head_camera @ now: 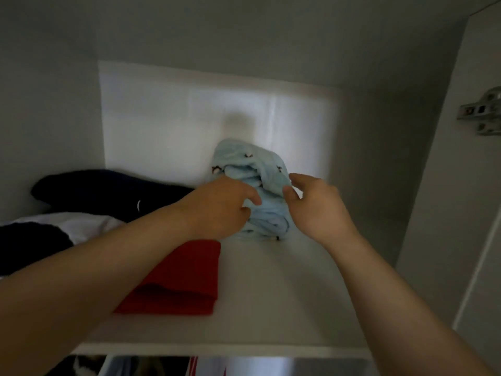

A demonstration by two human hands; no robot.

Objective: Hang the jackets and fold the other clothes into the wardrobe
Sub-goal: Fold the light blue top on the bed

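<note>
A light blue garment (253, 169) with small dark prints lies bunched toward the back of the white wardrobe shelf (271, 294). My left hand (217, 207) lies against its left side, with the thumb on the cloth and the fingers hidden under it. My right hand (311, 204) is at its right side, with thumb and fingers close to the cloth's edge; whether they pinch it is unclear. A folded red garment (184, 278) lies on the shelf under my left forearm.
A dark navy garment (108, 191) lies at the shelf's back left, with white (81, 226) and dark (27, 248) clothes in front of it. The wardrobe's right wall carries a metal hinge (482, 112). Clothes hang below the shelf (135, 366).
</note>
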